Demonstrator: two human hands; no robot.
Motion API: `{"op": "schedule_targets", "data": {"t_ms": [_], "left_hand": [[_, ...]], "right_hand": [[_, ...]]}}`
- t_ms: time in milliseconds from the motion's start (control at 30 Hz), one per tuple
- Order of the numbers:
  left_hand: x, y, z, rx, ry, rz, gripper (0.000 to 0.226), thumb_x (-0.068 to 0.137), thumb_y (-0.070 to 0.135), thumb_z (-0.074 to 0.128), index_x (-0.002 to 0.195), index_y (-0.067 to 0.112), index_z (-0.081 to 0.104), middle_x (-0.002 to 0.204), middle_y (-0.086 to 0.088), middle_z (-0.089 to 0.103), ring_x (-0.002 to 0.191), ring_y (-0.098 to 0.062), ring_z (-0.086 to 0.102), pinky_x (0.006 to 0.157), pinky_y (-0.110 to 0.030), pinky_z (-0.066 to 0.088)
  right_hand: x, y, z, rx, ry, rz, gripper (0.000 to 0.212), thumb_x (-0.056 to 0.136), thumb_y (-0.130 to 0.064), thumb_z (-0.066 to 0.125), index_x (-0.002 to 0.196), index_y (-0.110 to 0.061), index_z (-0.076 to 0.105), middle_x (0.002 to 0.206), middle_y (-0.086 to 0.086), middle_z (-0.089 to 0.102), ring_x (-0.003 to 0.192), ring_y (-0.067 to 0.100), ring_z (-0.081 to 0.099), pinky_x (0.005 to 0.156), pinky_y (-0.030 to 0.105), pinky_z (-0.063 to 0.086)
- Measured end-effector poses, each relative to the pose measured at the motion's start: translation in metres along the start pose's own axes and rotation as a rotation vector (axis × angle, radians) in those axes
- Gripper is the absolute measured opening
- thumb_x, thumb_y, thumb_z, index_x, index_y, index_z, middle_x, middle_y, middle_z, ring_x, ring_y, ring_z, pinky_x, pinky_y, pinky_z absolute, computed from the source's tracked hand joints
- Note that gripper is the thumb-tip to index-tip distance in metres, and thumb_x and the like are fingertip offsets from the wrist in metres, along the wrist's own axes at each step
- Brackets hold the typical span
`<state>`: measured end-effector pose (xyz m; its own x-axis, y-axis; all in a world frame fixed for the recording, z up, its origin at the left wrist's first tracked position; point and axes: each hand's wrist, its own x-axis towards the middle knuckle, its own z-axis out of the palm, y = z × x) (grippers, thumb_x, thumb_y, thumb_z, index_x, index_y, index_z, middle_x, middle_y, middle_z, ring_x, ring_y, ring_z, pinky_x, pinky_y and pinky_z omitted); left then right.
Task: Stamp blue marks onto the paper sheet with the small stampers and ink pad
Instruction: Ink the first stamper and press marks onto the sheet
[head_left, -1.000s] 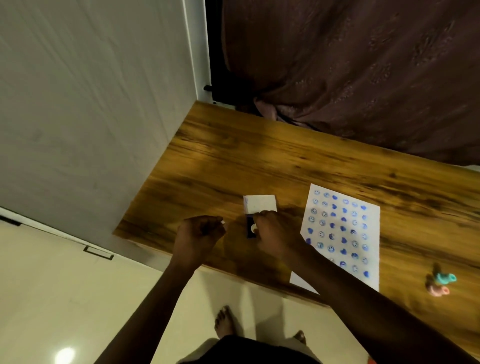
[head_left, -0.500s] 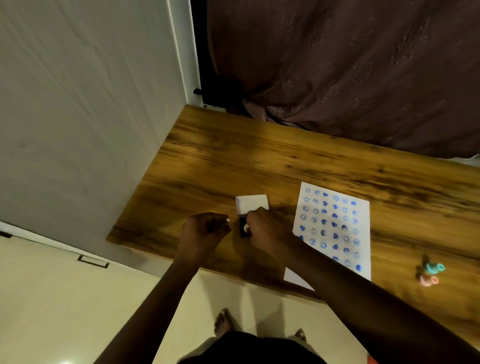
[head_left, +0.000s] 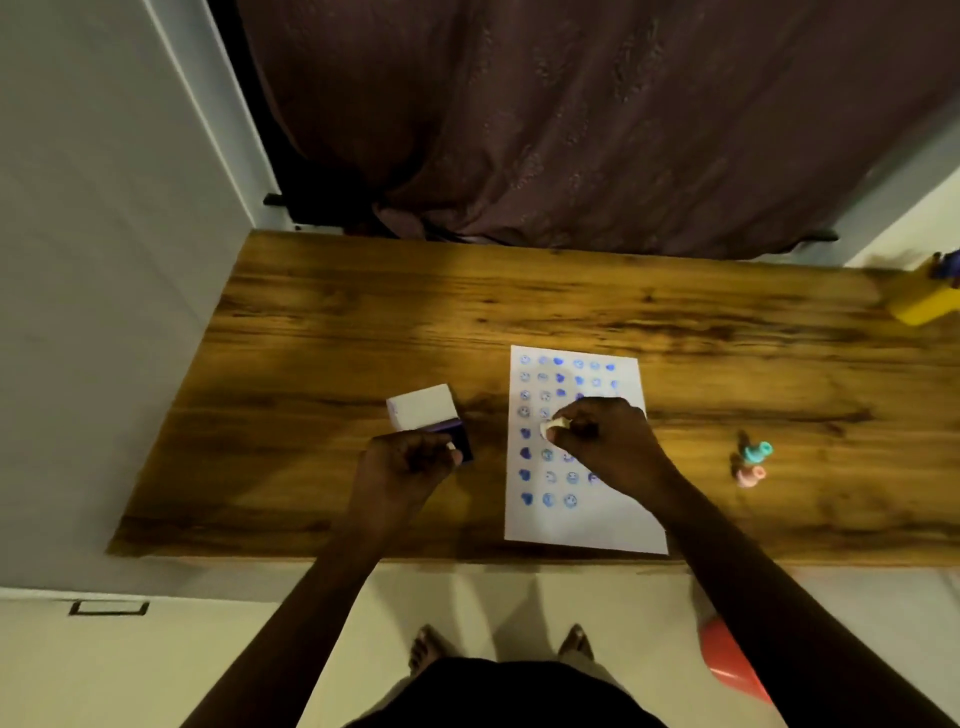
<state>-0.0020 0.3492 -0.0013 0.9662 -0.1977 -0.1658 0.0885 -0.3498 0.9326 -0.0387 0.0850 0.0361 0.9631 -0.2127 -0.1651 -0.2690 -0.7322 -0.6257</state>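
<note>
A white paper sheet (head_left: 613, 519) lies on the wooden table (head_left: 363, 322), covered with rows of blue stamped marks. My right hand (head_left: 602, 441) is over the middle of the sheet, fingers closed on a small white stamper (head_left: 549, 428). My left hand (head_left: 410, 467) is fisted beside the ink pad (head_left: 460, 436), whose white lid (head_left: 422, 406) stands open; something small and white shows at its fingertips, and I cannot tell what it is. A teal stamper (head_left: 756, 451) and a pink stamper (head_left: 750, 475) rest to the right of the sheet.
A yellow container (head_left: 924, 304) sits at the table's far right. A dark curtain (head_left: 571, 130) hangs behind the table, and a pale wall lies to the left. A red object (head_left: 727, 660) is on the floor near my bare feet.
My right hand has left the ink pad and moved right with the stamper, over the sheet. My left hand has stayed by the pad. The camera view has swung to the right.
</note>
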Motion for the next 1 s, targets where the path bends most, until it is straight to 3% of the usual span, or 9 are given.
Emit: {"op": "schedule_targets", "data": {"t_ms": [133, 267, 333, 400, 533, 700, 833, 933, 1000], "left_hand": [[0.001, 0.001, 0.022, 0.052, -0.068, 0.024, 0.019, 0.079, 0.016, 0.086, 0.09, 0.027, 0.076, 0.09, 0.022, 0.07, 0.081, 0.023, 0.064, 0.078, -0.007, 0.046], [0.002, 0.003, 0.039, 0.104, -0.108, 0.049, 0.029, 0.079, 0.022, 0.087, 0.077, 0.043, 0.067, 0.085, 0.025, 0.07, 0.081, 0.021, 0.064, 0.074, -0.008, 0.047], [0.003, 0.003, 0.046, 0.148, -0.126, 0.068, 0.027, 0.079, 0.023, 0.086, 0.078, 0.042, 0.068, 0.084, 0.027, 0.069, 0.079, 0.015, 0.066, 0.077, -0.011, 0.046], [0.004, 0.004, 0.052, 0.173, -0.142, 0.064, 0.02, 0.08, 0.023, 0.085, 0.084, 0.036, 0.071, 0.088, 0.023, 0.069, 0.081, 0.009, 0.065, 0.08, -0.013, 0.046], [0.005, 0.006, 0.056, 0.18, -0.162, 0.053, 0.02, 0.081, 0.023, 0.084, 0.087, 0.035, 0.07, 0.088, 0.023, 0.068, 0.076, 0.015, 0.063, 0.073, -0.005, 0.042], [0.008, 0.008, 0.057, 0.149, -0.158, 0.05, 0.019, 0.082, 0.021, 0.084, 0.087, 0.032, 0.07, 0.093, 0.013, 0.071, 0.083, 0.006, 0.064, 0.077, -0.012, 0.046], [0.01, 0.003, 0.06, 0.155, -0.15, 0.066, 0.028, 0.082, 0.02, 0.084, 0.082, 0.04, 0.065, 0.094, 0.011, 0.072, 0.083, 0.004, 0.065, 0.077, -0.011, 0.046], [0.012, -0.001, 0.065, 0.169, -0.176, 0.04, 0.013, 0.083, 0.021, 0.083, 0.094, 0.023, 0.075, 0.104, 0.005, 0.076, 0.09, -0.002, 0.069, 0.077, -0.01, 0.049], [0.013, -0.003, 0.069, 0.162, -0.191, 0.027, 0.018, 0.084, 0.021, 0.082, 0.101, 0.015, 0.076, 0.108, 0.004, 0.076, 0.094, -0.005, 0.069, 0.076, -0.01, 0.051]], "right_hand": [[-0.034, 0.039, -0.012, -0.131, 0.105, 0.116, 0.012, 0.084, -0.029, 0.079, 0.09, -0.019, 0.079, 0.083, -0.003, 0.079, 0.078, 0.012, 0.072, 0.07, 0.022, 0.047], [-0.058, 0.062, -0.001, -0.212, 0.062, 0.157, 0.013, 0.09, -0.026, 0.069, 0.097, -0.02, 0.077, 0.096, 0.002, 0.08, 0.087, 0.022, 0.075, 0.076, 0.034, 0.059], [-0.066, 0.066, 0.008, -0.241, 0.061, 0.169, 0.014, 0.091, -0.03, 0.066, 0.1, -0.024, 0.075, 0.1, -0.002, 0.078, 0.084, 0.018, 0.074, 0.063, 0.027, 0.057], [-0.069, 0.069, 0.017, -0.286, 0.061, 0.161, 0.015, 0.092, -0.034, 0.065, 0.102, -0.026, 0.073, 0.101, -0.006, 0.076, 0.079, 0.012, 0.07, 0.055, 0.012, 0.042], [-0.065, 0.07, 0.027, -0.32, 0.035, 0.103, 0.016, 0.093, -0.033, 0.063, 0.103, -0.023, 0.071, 0.102, -0.004, 0.075, 0.087, 0.015, 0.071, 0.068, 0.018, 0.046], [-0.06, 0.073, 0.031, -0.367, 0.019, 0.082, 0.02, 0.096, -0.032, 0.061, 0.108, -0.02, 0.07, 0.108, -0.001, 0.073, 0.098, 0.019, 0.071, 0.084, 0.028, 0.056], [-0.059, 0.076, 0.038, -0.389, 0.009, 0.107, 0.025, 0.097, -0.032, 0.061, 0.116, -0.018, 0.071, 0.117, 0.002, 0.072, 0.109, 0.022, 0.069, 0.093, 0.034, 0.056], [-0.06, 0.076, 0.042, -0.434, -0.009, 0.108, 0.027, 0.097, -0.031, 0.062, 0.119, -0.018, 0.07, 0.12, 0.005, 0.072, 0.112, 0.024, 0.069, 0.095, 0.035, 0.057], [-0.06, 0.077, 0.044, -0.454, -0.005, 0.098, 0.029, 0.095, -0.031, 0.064, 0.12, -0.017, 0.07, 0.119, 0.006, 0.073, 0.111, 0.024, 0.07, 0.093, 0.035, 0.058]]}}
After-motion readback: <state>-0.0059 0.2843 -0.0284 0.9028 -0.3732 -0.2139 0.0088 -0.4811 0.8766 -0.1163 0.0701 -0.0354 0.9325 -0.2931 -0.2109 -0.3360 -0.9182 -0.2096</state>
